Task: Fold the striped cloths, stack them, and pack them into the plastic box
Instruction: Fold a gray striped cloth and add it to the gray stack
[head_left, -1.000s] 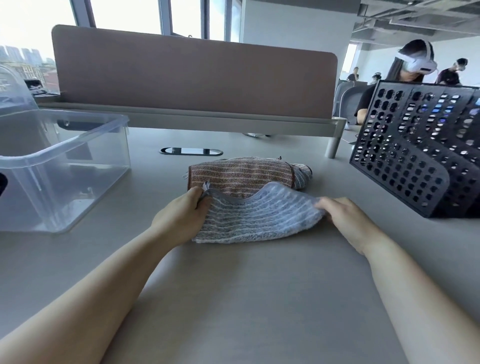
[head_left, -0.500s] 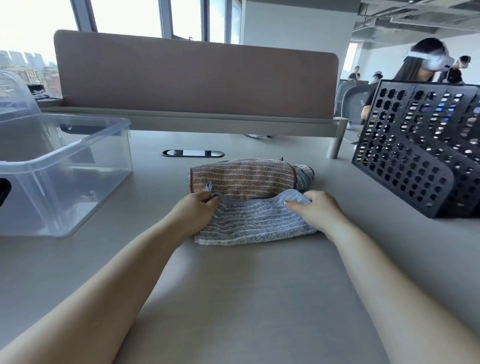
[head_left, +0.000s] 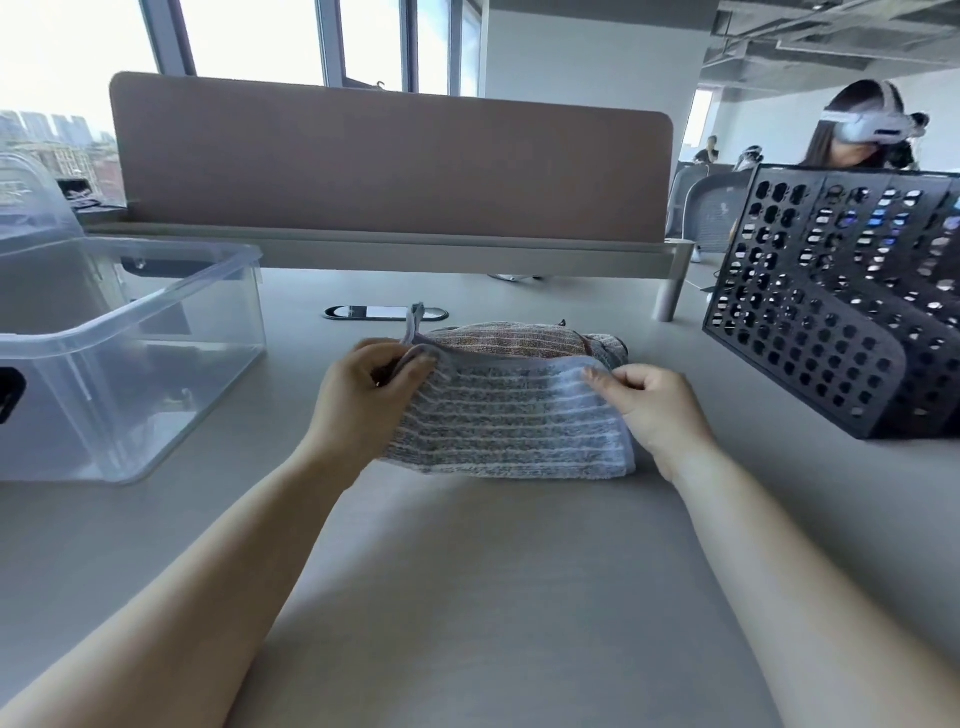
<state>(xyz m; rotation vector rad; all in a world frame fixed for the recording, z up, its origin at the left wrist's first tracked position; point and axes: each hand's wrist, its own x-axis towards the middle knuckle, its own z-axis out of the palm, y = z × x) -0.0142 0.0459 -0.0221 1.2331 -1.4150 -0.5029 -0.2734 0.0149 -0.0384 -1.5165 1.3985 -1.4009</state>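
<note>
The grey striped cloth (head_left: 511, 415) lies on the desk (head_left: 493, 597) straight ahead of you at 12 o'clock, between your two hands. Its near edge rests flat, and its far edge is lifted a little. Your left hand (head_left: 363, 395) pinches the far left corner, with thumb and fingers curled closed on the fabric, and a small hanging loop (head_left: 415, 319) sticks up just above them. Your right hand (head_left: 657, 410) pinches the far right corner between thumb and curled fingers.

Just beyond the grey cloth, partly covered by its raised edge, sits the brown striped cloth (head_left: 511, 336), folded into a low bundle. A darker grey bit of fabric shows at its right end.

The clear plastic box (head_left: 156, 332) stands open at 10 o'clock, well apart from the cloths, and you cannot see anything inside it. A black perforated basket (head_left: 841, 322) sits tilted at 2 o'clock. An oval cable port (head_left: 384, 312) lies in the desk behind the cloths, and the brown divider panel (head_left: 389, 166) runs across at 12 o'clock. Past the basket, a person wearing a white headset (head_left: 857, 130) sits at another desk.
</note>
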